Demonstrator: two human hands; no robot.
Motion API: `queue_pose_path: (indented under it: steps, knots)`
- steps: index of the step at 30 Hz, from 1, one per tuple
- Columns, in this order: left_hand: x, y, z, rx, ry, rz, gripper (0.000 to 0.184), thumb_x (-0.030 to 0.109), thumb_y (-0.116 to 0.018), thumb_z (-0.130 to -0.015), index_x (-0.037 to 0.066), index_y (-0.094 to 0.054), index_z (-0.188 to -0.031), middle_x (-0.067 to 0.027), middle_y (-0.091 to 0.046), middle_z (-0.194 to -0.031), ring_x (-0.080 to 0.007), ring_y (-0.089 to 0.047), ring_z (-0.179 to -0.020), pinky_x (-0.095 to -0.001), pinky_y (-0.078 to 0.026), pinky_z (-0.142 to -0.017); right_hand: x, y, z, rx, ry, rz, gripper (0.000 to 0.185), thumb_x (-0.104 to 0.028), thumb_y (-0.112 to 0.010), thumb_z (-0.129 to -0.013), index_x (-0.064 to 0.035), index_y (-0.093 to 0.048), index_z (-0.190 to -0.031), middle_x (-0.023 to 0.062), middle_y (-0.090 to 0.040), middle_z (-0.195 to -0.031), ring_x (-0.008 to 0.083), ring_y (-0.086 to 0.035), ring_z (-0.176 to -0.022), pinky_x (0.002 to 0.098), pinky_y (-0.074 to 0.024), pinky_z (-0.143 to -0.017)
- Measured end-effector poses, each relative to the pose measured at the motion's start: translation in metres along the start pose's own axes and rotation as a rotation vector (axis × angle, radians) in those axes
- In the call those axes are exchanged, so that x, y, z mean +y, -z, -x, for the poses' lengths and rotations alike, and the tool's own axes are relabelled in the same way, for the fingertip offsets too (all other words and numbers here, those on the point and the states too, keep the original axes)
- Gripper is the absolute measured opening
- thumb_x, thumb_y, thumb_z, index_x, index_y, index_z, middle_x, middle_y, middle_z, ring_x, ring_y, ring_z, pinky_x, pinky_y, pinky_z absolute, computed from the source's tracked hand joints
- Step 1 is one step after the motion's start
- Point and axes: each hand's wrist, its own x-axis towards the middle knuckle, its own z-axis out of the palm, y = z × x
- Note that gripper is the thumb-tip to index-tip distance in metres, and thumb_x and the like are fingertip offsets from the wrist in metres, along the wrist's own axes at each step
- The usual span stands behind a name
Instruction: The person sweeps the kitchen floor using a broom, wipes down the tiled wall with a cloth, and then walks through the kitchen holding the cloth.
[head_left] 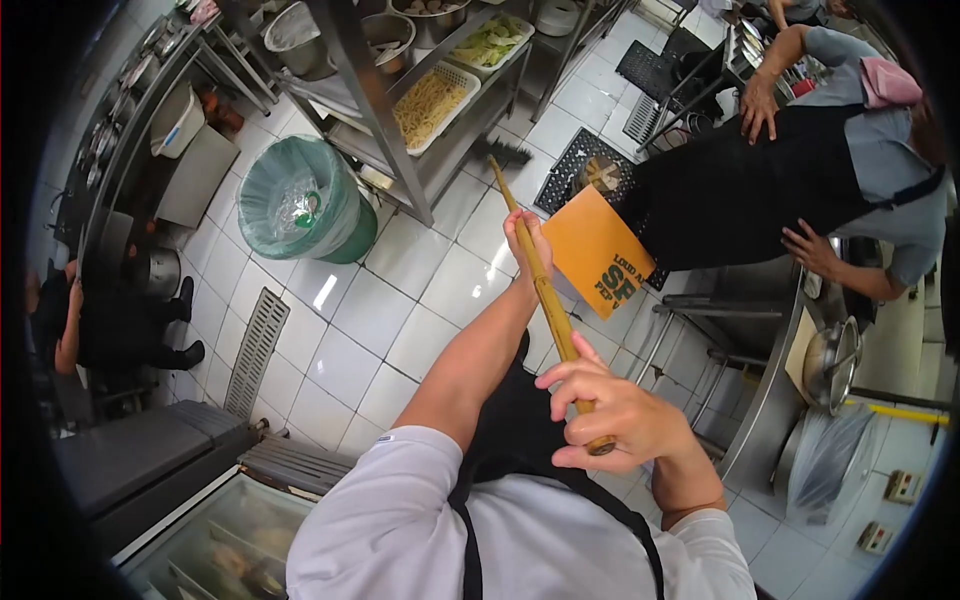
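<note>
A broom with a yellowish wooden handle slants across the middle of the view. Its dark bristles are at the far end, beside the metal shelving. My left hand is closed around the handle at about mid-length. Nearer to my body, my right hand grips close to the rounded butt end, fingers loosely curled. An orange printed cardboard piece shows just right of my left hand; whether that hand also touches it I cannot tell.
A green bin with a plastic liner stands left of the shelf rack. A co-worker in a black apron stands at the right by a steel table. Another person is at far left. Black mats lie on the tiles.
</note>
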Motion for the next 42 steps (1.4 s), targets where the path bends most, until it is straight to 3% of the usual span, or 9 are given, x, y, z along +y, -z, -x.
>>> queue_pose_path:
  steps: [5,8,11,14,16,18,23,31,42]
  knots:
    - [-0.018,-0.049,-0.068,-0.1,0.051,-0.057,0.037,0.03,-0.056,-0.098,0.012,-0.042,-0.127,-0.0056,-0.048,-0.107,-0.0142,-0.045,-0.099,-0.03,-0.039,-0.09,0.071,0.042,-0.02,0.089,0.036,0.042,0.026,-0.008,-0.076,-0.075,-0.0078,-0.052,-0.065,0.0026,-0.053,-0.079,0.0255,-0.06,-0.095,0.0611,-0.0252,-0.11]
    - [-0.003,-0.051,-0.106,-0.382,0.146,-0.361,0.028,0.032,-0.062,-0.094,0.015,-0.05,-0.114,-0.0071,-0.052,-0.109,-0.0185,-0.048,-0.105,-0.0358,-0.039,-0.093,0.127,0.068,-0.046,0.239,0.077,0.118,0.021,-0.005,-0.073,-0.072,-0.0068,-0.053,-0.066,0.0063,-0.053,-0.071,0.0259,-0.06,-0.08,0.0536,-0.0376,-0.104]
    - [-0.038,-0.05,-0.155,-0.471,-0.043,-0.766,0.029,0.036,-0.069,-0.087,0.015,-0.052,-0.099,-0.007,-0.058,-0.117,-0.0242,-0.049,-0.116,-0.0412,-0.04,-0.095,0.168,0.095,-0.076,0.334,0.136,0.179,0.019,-0.002,-0.069,-0.069,-0.0058,-0.051,-0.063,0.0086,-0.051,-0.065,0.0274,-0.059,-0.07,0.0474,-0.0483,-0.092]
    - [-0.014,-0.061,-0.163,-0.426,-0.464,-0.897,0.022,0.024,-0.071,-0.085,0.015,-0.053,-0.092,-0.0046,-0.06,-0.094,-0.0288,-0.055,-0.094,-0.0403,-0.046,-0.078,0.158,0.122,-0.1,0.417,0.253,0.284,0.017,0.0,-0.063,-0.065,-0.002,-0.048,-0.057,0.0085,-0.047,-0.056,0.0273,-0.056,-0.056,0.0392,-0.0547,-0.072]
    - [0.008,-0.066,-0.16,-0.418,-0.58,-0.917,0.019,0.02,-0.072,-0.083,0.013,-0.055,-0.088,-0.0031,-0.064,-0.086,-0.0304,-0.06,-0.085,-0.0388,-0.048,-0.072,0.144,0.138,-0.116,0.482,0.337,0.188,0.018,0.0,-0.059,-0.067,-0.0005,-0.046,-0.054,0.0091,-0.048,-0.053,0.0248,-0.054,-0.049,0.0347,-0.0543,-0.062]
    - [0.027,-0.069,-0.157,-0.463,-0.486,-0.709,0.019,0.022,-0.072,-0.083,0.011,-0.057,-0.086,-0.0045,-0.068,-0.084,-0.0304,-0.062,-0.081,-0.037,-0.049,-0.071,0.128,0.148,-0.13,0.551,0.379,0.023,0.026,-0.001,-0.053,-0.077,0.0015,-0.043,-0.054,0.0087,-0.046,-0.052,0.0192,-0.049,-0.046,0.0343,-0.0502,-0.054]
    - [0.089,-0.046,-0.129,-0.453,-0.467,-0.749,0.025,0.02,-0.073,-0.08,0.002,-0.058,-0.072,-0.0172,-0.061,-0.069,-0.0317,-0.06,-0.062,-0.0378,-0.046,-0.058,0.067,0.146,-0.159,0.69,0.281,-0.162,0.037,-0.015,-0.049,-0.09,-0.0029,-0.04,-0.057,0.004,-0.04,-0.049,0.0132,-0.04,-0.044,0.0313,-0.0443,-0.05]
    - [0.141,0.033,-0.053,-0.587,-0.391,-0.554,0.018,0.019,-0.074,-0.075,0.004,-0.064,-0.074,-0.0167,-0.063,-0.068,-0.0341,-0.063,-0.064,-0.0381,-0.047,-0.056,-0.008,0.096,-0.17,0.787,0.279,-0.217,0.03,-0.018,-0.043,-0.094,-0.0086,-0.039,-0.066,0.0009,-0.032,-0.051,0.0128,-0.034,-0.042,0.0316,-0.0388,-0.048]
    - [0.173,0.155,0.017,-0.734,-0.32,-0.748,0.023,0.027,-0.071,-0.074,0.006,-0.065,-0.068,-0.0144,-0.063,-0.067,-0.0365,-0.062,-0.065,-0.042,-0.05,-0.062,-0.059,0.005,-0.126,1.087,0.116,-0.246,0.037,-0.022,-0.044,-0.099,-0.0114,-0.037,-0.064,-0.0007,-0.031,-0.053,0.0117,-0.033,-0.045,0.0315,-0.0378,-0.052]
